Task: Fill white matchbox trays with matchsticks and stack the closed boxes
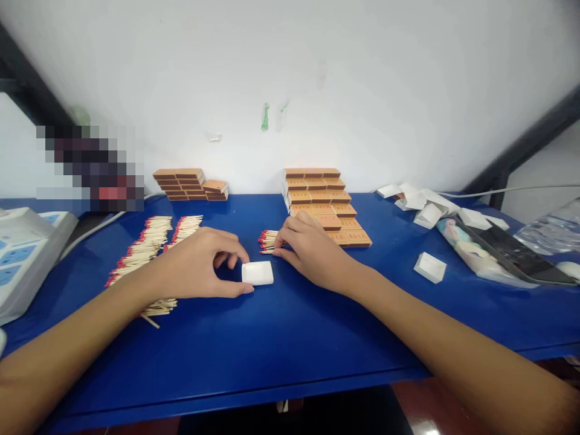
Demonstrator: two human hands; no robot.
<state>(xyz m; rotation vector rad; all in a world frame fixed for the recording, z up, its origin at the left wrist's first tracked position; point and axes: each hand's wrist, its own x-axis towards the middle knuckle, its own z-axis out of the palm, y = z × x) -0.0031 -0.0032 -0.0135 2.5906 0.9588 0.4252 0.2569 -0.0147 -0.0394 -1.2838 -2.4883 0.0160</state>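
Note:
My left hand (199, 263) rests on the blue table (281, 338), its thumb and fingers pinching the left end of a small white matchbox tray (258, 272). My right hand (312, 251) lies just right of the tray and grips a small bundle of red-tipped matches (267, 240) by their stems, the heads pointing left. A long row of loose matches (147, 248) lies to the left of my left hand, partly under my forearm.
Two stacks of orange matchboxes stand at the wall: a small stack (190, 184) and a bigger stack (324, 202). White trays (430, 208) are scattered at right, one tray (429, 267) apart. A phone (512, 251) lies far right, a white device (27, 254) far left.

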